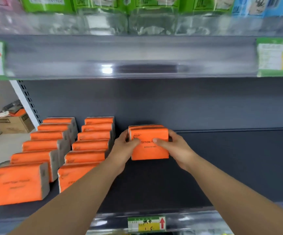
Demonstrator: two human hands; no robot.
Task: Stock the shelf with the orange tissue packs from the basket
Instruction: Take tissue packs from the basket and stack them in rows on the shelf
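My left hand (123,147) and right hand (175,147) grip an upright orange tissue pack (150,151) from either side, thumbs on its printed front, over the dark shelf (222,158), with a second orange edge showing just behind it. To the left, an outer row of orange packs (35,157) and an inner row (89,145) stand upright, six deep each, running from front edge to back panel. Green packs (103,4) and blue packs (264,5) line the level above, a price tag (146,223) with a red arrow sits on the front rail between my forearms, and a cardboard box (13,125) rests on the floor at far left.
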